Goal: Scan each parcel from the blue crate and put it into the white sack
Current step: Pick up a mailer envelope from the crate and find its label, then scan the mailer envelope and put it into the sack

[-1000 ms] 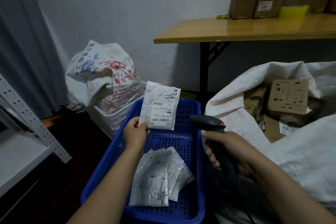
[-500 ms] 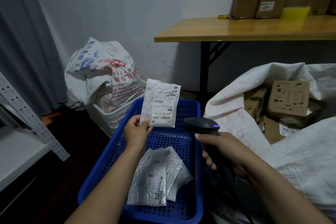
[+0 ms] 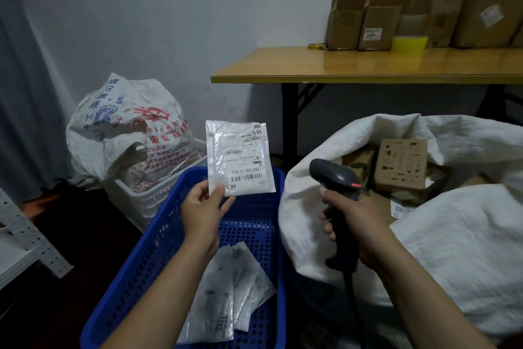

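Head view looks down on the left hand (image 3: 202,207), whose fingers (image 3: 226,203) and thumb pinch the lower left corner of a white parcel (image 3: 239,159). The parcel is held upright above the far end of the blue crate (image 3: 147,263), its label facing the camera with the print upside down. The right hand (image 3: 356,218) has its fingers (image 3: 328,228) wrapped around the handle of a black scanner (image 3: 335,178), just to the right of the parcel and in front of the open white sack (image 3: 467,249). A red light shows on the scanner's head. More flat parcels (image 3: 223,297) lie overlapping at the near end of the crate. Cardboard boxes (image 3: 400,164) sit inside the sack. Behind the crate a printed sack (image 3: 124,128) rests in a white basket (image 3: 147,195), and brown cartons (image 3: 368,20) stand on the wooden tabletop (image 3: 368,65).
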